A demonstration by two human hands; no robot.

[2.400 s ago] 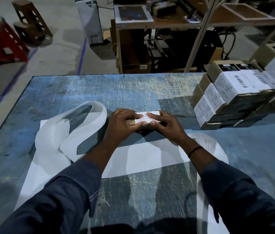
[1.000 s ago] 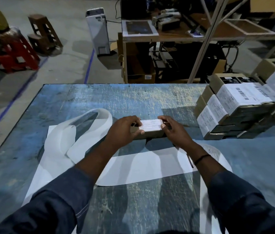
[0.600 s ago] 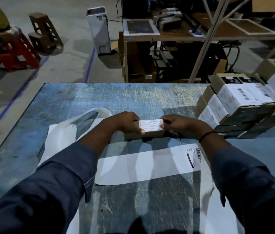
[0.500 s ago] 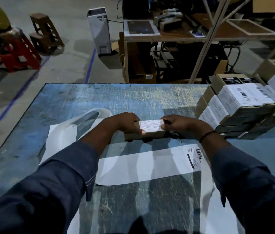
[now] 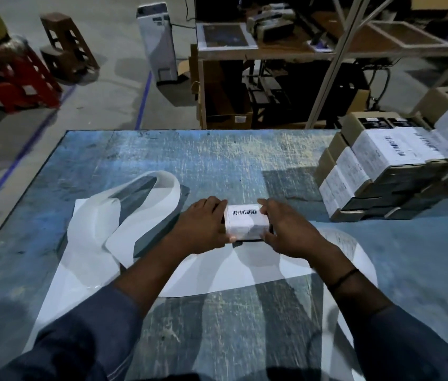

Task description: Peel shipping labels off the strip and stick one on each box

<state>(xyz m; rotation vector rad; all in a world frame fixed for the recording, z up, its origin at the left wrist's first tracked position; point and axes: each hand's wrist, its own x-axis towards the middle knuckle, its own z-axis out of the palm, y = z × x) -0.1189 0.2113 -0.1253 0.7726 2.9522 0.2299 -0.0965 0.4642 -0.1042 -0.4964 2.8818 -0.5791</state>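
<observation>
Left hand (image 5: 203, 226) and right hand (image 5: 286, 229) grip 1 labelled box (image 5: 245, 222) by its ends, fingers (image 5: 216, 206) curled round it, mid tabletop (image 5: 217, 160) by the white strip (image 5: 93, 232); stacked boxes (image 5: 382, 171) sit far right

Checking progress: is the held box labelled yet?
Labelled: a white barcode label covers the box on top and down its near side.

One wide-angle camera rode on the person's head and looked forward and down across the blue desk (image 5: 245, 160). It sat close: both sleeves (image 5: 79, 342) filled the bottom edge, while the left hand (image 5: 203, 225), the right hand (image 5: 286, 229) and the box (image 5: 246, 222) between them lay near centre. The floor (image 5: 107, 105) and a shelf (image 5: 286, 52) showed beyond the desk's far edge.
</observation>
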